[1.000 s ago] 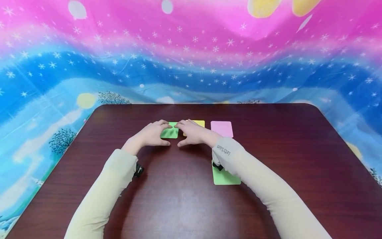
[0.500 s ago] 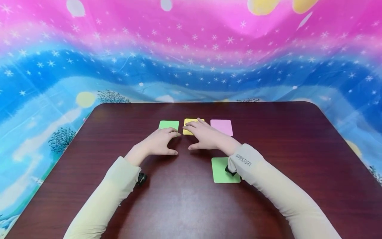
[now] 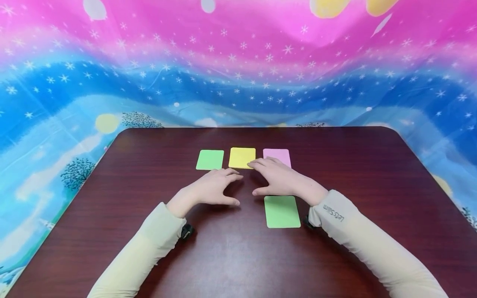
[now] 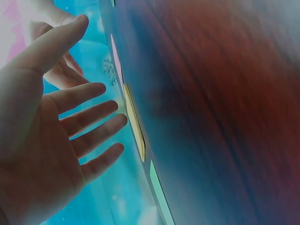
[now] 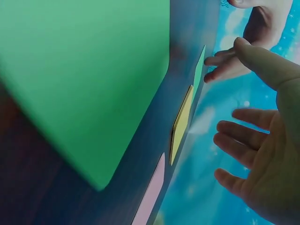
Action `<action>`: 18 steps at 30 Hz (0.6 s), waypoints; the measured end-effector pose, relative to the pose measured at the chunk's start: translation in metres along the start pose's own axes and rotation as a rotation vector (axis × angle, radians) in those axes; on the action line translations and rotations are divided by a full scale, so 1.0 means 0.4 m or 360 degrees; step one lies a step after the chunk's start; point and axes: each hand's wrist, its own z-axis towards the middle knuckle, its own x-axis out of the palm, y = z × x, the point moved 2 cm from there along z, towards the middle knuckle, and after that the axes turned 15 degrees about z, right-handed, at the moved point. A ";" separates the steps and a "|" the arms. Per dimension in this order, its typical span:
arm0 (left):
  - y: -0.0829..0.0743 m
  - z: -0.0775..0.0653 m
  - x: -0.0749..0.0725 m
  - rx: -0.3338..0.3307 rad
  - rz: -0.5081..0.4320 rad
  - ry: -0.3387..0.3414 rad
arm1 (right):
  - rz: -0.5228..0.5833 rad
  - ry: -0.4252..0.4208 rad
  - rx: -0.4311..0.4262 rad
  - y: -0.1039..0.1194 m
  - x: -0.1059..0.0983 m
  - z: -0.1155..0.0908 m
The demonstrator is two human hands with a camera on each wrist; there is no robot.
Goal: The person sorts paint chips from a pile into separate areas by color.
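Three square cards lie in a row toward the far side of the table: a green card (image 3: pixel 210 159) at left, a thicker-edged yellow card (image 3: pixel 242 157) in the middle and a pink card (image 3: pixel 277 155) at right. Closer in lies another green card (image 3: pixel 282 212). My left hand (image 3: pixel 210 188), fingers spread and relaxed, hovers just in front of the far green card and holds nothing. My right hand (image 3: pixel 277 178) is likewise spread over the near part of the pink card, hiding some of it. In the left wrist view the yellow card (image 4: pixel 134 123) shows layered edges.
A dark red-brown wooden table (image 3: pixel 167 145) with rounded far corners spreads under both arms. Behind it hangs a pink and blue cloth (image 3: pixel 238 62) with snowflakes. Each wrist carries a small black device below a pale sleeve.
Both hands have drawn back toward me and shifted right, the right hand farther. The far green and yellow cards are now uncovered, as is the near green card; the right hand now overlaps the pink one.
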 end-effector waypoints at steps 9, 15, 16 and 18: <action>-0.042 0.010 -0.002 0.0022 0.0031 0.0009 | 0.0029 -0.0008 0.0057 -0.021 -0.007 -0.084; -0.073 0.019 -0.007 0.0059 0.0094 0.0014 | 0.0045 0.0004 0.0101 -0.024 -0.006 -0.129; -0.080 0.021 -0.007 0.0067 0.0104 0.0015 | 0.0046 0.0005 0.0106 -0.024 -0.005 -0.136; -0.094 0.023 -0.009 0.0085 0.0122 0.0010 | 0.0038 0.0008 0.0111 -0.024 -0.003 -0.148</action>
